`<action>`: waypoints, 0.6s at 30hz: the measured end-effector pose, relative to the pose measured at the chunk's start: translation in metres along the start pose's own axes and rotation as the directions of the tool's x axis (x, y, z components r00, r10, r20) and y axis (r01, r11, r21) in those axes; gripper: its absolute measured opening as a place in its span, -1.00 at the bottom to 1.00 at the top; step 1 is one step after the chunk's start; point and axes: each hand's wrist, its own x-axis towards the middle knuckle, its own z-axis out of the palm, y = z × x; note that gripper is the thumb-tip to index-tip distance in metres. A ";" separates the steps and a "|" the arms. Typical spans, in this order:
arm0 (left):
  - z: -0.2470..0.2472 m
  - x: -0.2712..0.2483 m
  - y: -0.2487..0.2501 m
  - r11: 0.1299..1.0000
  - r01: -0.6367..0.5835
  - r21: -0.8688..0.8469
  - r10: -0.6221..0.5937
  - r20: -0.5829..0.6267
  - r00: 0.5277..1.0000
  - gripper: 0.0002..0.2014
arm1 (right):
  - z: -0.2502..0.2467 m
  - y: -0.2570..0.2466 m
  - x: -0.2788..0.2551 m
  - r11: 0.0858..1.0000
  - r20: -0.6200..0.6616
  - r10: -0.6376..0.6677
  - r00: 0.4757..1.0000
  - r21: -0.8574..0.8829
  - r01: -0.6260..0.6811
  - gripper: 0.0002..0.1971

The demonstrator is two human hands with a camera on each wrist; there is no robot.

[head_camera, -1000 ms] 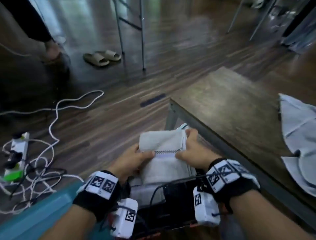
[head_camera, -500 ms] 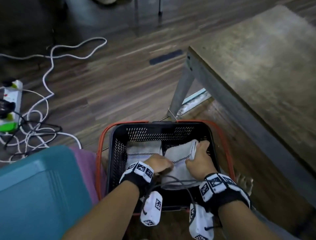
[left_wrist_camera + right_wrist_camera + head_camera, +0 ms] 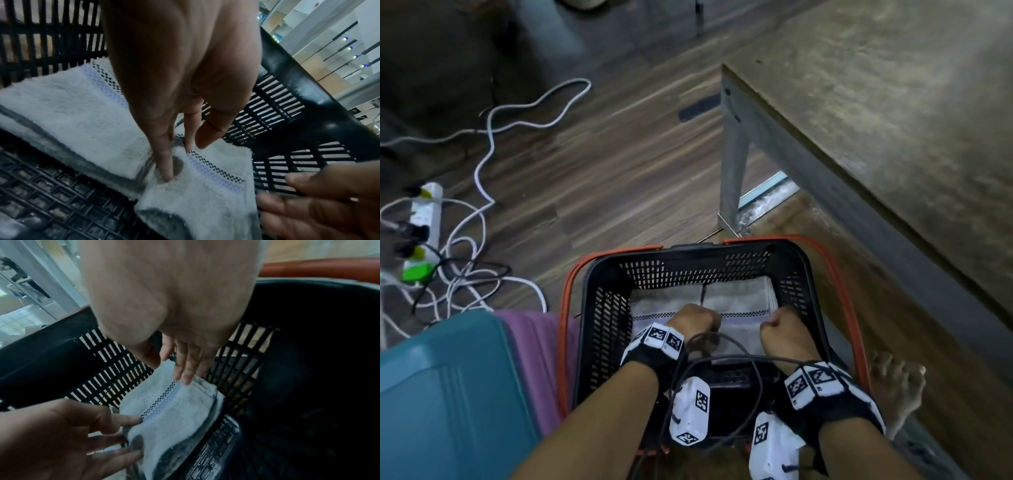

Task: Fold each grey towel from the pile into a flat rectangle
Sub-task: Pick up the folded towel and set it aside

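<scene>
A black basket (image 3: 802,263) with orange handles stands on the floor. Two folded grey towels lie side by side in it: one on the left (image 3: 664,302) and one on the right (image 3: 739,298). Both hands reach into the basket. My left hand (image 3: 697,320) pushes straight fingers (image 3: 166,176) down at the seam between the left towel (image 3: 72,105) and the right towel (image 3: 205,199). My right hand (image 3: 780,327) touches the far right edge of the right towel (image 3: 174,415) with straight fingers (image 3: 186,374). Neither hand grips anything.
A wooden table (image 3: 893,137) stands to the right, its leg (image 3: 732,171) just beyond the basket. A teal box (image 3: 448,394) and pink cloth (image 3: 534,342) lie to the left. A power strip (image 3: 424,226) with tangled cables lies on the floor. A bare foot (image 3: 897,387) is beside the basket.
Both hands carried the folded towel down from the air into the basket and laid it beside the other towel. They have let go and now touch it with straight fingers.
</scene>
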 end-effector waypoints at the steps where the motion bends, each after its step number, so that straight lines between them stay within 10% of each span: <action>1: -0.002 0.003 0.002 1.000 -0.012 0.023 0.011 0.038 0.999 -0.67 | 0.001 0.004 0.001 1.000 0.031 0.017 0.999 -0.008 -0.017 -0.78; 8: 0.009 0.008 -0.009 0.995 -0.074 -0.061 0.067 -0.098 0.993 -0.52 | 0.018 0.032 0.003 0.995 0.199 0.104 0.974 -0.017 -0.102 -0.60; 18: 0.019 0.003 0.010 0.920 -0.096 0.379 0.180 -0.193 0.964 -0.77 | 0.020 0.019 0.010 0.992 0.150 0.112 0.982 0.038 -0.119 -0.54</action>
